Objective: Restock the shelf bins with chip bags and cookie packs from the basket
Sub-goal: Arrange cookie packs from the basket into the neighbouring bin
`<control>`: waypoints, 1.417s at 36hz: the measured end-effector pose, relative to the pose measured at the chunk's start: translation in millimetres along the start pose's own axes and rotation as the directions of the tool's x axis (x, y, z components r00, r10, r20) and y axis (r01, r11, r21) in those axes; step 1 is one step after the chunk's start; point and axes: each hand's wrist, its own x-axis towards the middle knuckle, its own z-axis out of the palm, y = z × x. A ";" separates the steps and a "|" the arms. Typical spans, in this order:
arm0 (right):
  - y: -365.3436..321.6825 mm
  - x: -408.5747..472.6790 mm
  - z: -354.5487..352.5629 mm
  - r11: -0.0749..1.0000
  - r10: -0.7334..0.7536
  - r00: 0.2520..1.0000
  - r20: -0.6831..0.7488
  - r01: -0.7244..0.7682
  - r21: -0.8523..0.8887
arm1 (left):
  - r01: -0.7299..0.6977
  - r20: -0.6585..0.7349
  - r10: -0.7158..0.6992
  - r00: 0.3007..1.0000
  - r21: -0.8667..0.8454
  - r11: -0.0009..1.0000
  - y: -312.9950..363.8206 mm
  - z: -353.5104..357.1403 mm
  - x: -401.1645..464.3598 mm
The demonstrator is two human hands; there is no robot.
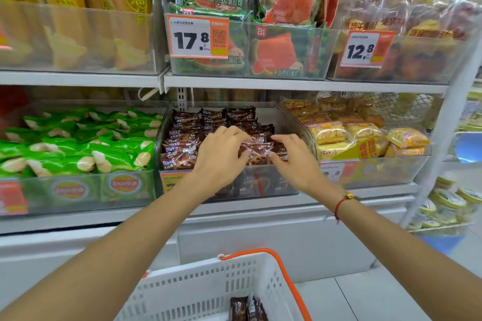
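While green chip bags (78,148) fill the left bin, my left hand (221,156) and right hand (292,156) both pinch one brown cookie pack (257,150) over the middle bin (271,180); more packs (247,309) wait in the near basket (198,286).

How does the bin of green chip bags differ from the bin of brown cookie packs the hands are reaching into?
The green chip bags are bright green and bigger, lying loosely overlapped; the brown cookie packs are dark brown, smaller and mostly lined up in rows. Both the left hand and the right hand are on the cookie packs, while nothing touches the chip bags. Both sit in clear plastic bins side by side on the same shelf, with orange price tags in front.
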 end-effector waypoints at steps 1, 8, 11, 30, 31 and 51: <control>-0.4 -8.5 -2.6 0.999 -0.031 0.998 -0.049 0.033 0.026 | 0.004 -0.038 -0.005 0.999 -0.035 0.999 3.5 -2.4 -8.5; 5.9 -97.1 21.7 0.981 -0.070 0.997 -0.044 0.077 0.180 | 0.248 0.059 -0.241 0.969 -0.263 0.933 18.0 18.3 -76.5; 19.4 -134.7 54.9 0.982 0.004 0.991 0.135 -0.029 0.185 | 0.388 0.251 -0.327 0.911 -0.257 0.885 12.1 50.7 -108.5; 69.4 -222.2 280.2 0.943 0.270 0.465 0.843 -0.303 -0.135 | 0.944 0.844 -0.483 0.234 -0.078 0.320 -28.7 293.6 -250.9; 71.6 -222.2 288.6 0.941 0.272 0.450 0.851 -0.309 -0.137 | 0.954 0.843 -0.492 0.219 -0.078 0.291 -28.3 300.5 -248.3; 65.3 -204.2 276.2 0.702 0.415 0.567 0.712 -0.697 0.146 | 0.960 0.802 -0.533 0.270 -0.181 0.213 -21.0 286.0 -240.7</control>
